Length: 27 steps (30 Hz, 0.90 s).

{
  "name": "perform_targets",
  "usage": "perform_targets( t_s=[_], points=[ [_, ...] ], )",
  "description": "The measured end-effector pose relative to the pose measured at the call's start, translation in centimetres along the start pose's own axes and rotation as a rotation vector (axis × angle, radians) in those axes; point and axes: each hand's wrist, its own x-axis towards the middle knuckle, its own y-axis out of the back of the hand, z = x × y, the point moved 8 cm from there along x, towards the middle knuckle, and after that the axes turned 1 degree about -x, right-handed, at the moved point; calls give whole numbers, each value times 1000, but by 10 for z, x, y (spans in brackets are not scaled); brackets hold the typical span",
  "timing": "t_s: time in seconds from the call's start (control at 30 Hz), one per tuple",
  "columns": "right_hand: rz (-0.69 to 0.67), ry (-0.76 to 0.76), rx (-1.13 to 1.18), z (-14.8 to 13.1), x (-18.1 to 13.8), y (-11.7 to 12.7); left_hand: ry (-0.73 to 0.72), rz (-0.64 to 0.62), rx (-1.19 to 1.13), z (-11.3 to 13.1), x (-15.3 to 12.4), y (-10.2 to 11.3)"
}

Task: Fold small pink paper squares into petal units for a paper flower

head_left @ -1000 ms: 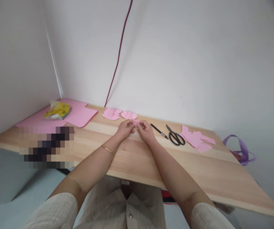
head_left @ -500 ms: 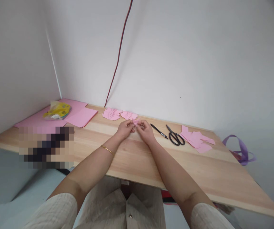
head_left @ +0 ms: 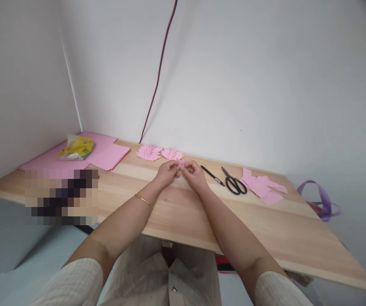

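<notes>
Between my fingertips is a small piece of pink paper [head_left: 181, 162], folded or creased, its pointed tip rising above my fingers. My left hand [head_left: 169, 171] pinches it from the left, and my right hand [head_left: 193, 173] pinches it from the right. The fingers hide most of the paper. Just behind my hands lie two pink paper cutouts with jagged edges, one on the left [head_left: 149, 152] and one on the right [head_left: 172, 154]. A black pen [head_left: 213, 175] rests to the right of my right hand, and black-handled scissors [head_left: 234, 182] lie beyond it.
Pink paper scraps [head_left: 262, 187] lie right of the scissors. Pink sheets [head_left: 109, 156] and a yellow plastic packet [head_left: 80, 147] occupy the table's [head_left: 170, 216] back left. A purple strap [head_left: 325, 199] hangs at the right edge. A dark red cable [head_left: 159, 72] runs down the wall.
The pink paper between my fingers has shifted very slightly, with its tip at a different angle. Both hands stay in nearly the same place.
</notes>
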Motion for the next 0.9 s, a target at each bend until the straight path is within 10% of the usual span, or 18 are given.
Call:
perform_targets(
  t_s=[0.9],
  points=[
    [-27,17,-83,-3,-1,-2,35,-38,-28,-5,0,-5]
  ],
)
